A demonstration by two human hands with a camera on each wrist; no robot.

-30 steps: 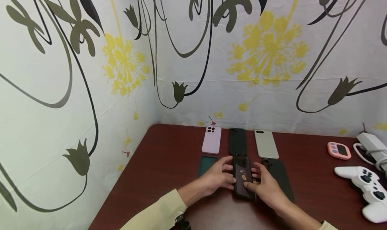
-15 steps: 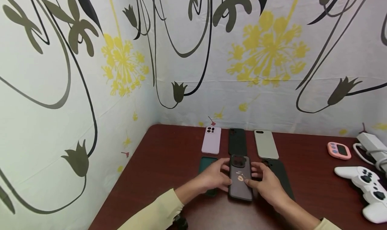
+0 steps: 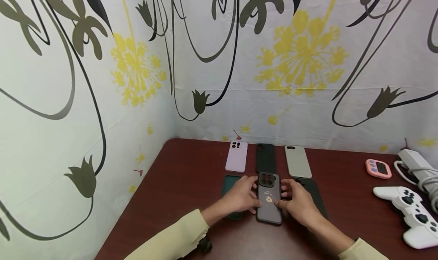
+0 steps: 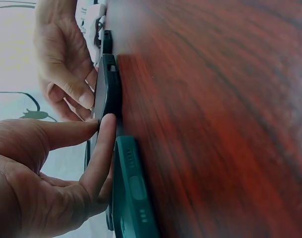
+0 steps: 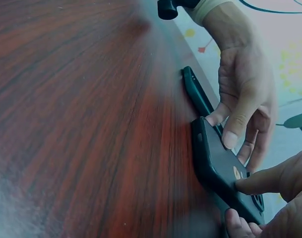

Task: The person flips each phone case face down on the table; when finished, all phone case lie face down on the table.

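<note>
A black-framed phone case [image 3: 269,211] with a smoky grey back, a camera cutout and a small gold print lies nearly flat on the table, back side up. My left hand [image 3: 242,196] pinches its left edge; in the left wrist view, the thumb is at the back and a finger at the side of the case [image 4: 108,89]. From the right, my right hand [image 3: 301,203] holds the other edge, thumb over the back. Its far fingers are partly hidden in the right wrist view. A teal phone case [image 3: 231,179] lies partly under my left hand, and a dark phone case [image 3: 314,193] is beside my right.
Along the back stand out a lilac phone case [image 3: 236,159], a dark green one [image 3: 265,159] and a pale grey-green one [image 3: 299,163], all flat. Rightward are a pink timer [image 3: 378,169], a white game controller [image 3: 407,214] and a white power strip [image 3: 415,165] with cable.
The case between my hands has turned from a tilt to nearly flat, its back now facing up more, and has shifted slightly left. Both hands have stayed on it.
</note>
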